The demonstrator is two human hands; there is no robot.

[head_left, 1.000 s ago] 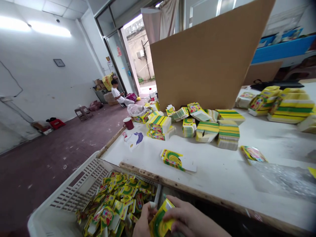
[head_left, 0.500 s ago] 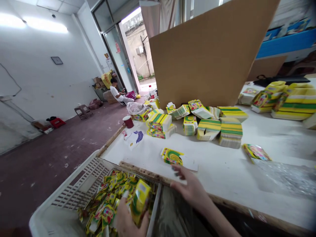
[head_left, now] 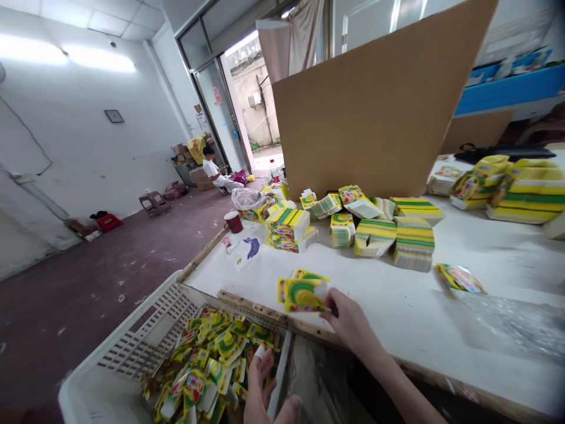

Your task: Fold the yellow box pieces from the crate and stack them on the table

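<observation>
My right hand [head_left: 346, 318] is closed in a pinch on the right end of a flat yellow and green printed carton [head_left: 302, 294], held low over the white table [head_left: 247, 294] near its front edge. Another yellow carton [head_left: 311, 275] shows partly behind it; the rest is covered. Below the table edge, my left hand [head_left: 262, 386] has its fingers apart and holds nothing. One of its fingertips has a white covering. It hovers over the white plastic crate [head_left: 128, 335], where many small yellow and green cartons [head_left: 212, 353] lie in a loose heap.
Stacks of yellow cartons [head_left: 375, 235] stand along the middle of the table before a tall cardboard sheet [head_left: 366, 118]. A dark red mug [head_left: 233, 222] stands near the left edge. Clear plastic wrap [head_left: 507, 324] lies at right. A person [head_left: 216, 174] sits low near the doorway.
My left hand has let go of the yellow carton it held over the crate and moved right. My right hand, open before, has closed on a flat carton above the table.
</observation>
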